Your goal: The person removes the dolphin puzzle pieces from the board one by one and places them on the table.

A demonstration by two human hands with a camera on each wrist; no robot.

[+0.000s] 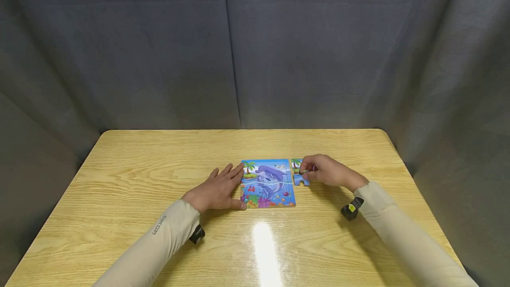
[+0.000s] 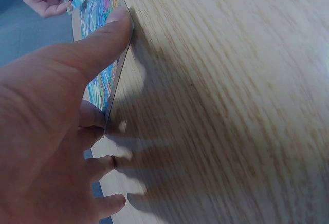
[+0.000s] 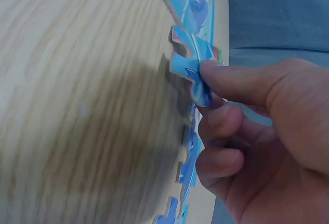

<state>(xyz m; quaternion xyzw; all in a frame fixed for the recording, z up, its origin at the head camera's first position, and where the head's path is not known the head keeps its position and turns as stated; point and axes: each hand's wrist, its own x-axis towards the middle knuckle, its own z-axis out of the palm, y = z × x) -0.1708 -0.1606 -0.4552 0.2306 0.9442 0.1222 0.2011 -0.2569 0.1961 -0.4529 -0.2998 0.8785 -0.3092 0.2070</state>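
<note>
A dolphin jigsaw puzzle [image 1: 268, 184] lies on the table in its square frame. My left hand [image 1: 217, 190] is spread flat at the puzzle's left side, with the thumb on its lower left corner and the index fingertip by the upper left edge. To the right of the puzzle, my right hand [image 1: 328, 171] pinches a blue puzzle piece [image 3: 186, 66] between thumb and fingers. The piece is tilted, held close over the table. A palm-tree piece [image 1: 296, 164] lies just beyond it, and more loose pieces [image 3: 189, 165] lie partly hidden by the right hand.
The wooden table [image 1: 159, 167] has a rounded far edge. Grey curtains [image 1: 159, 56] hang behind it and along both sides. Black wrist cameras [image 1: 350, 209] are strapped under both sleeves.
</note>
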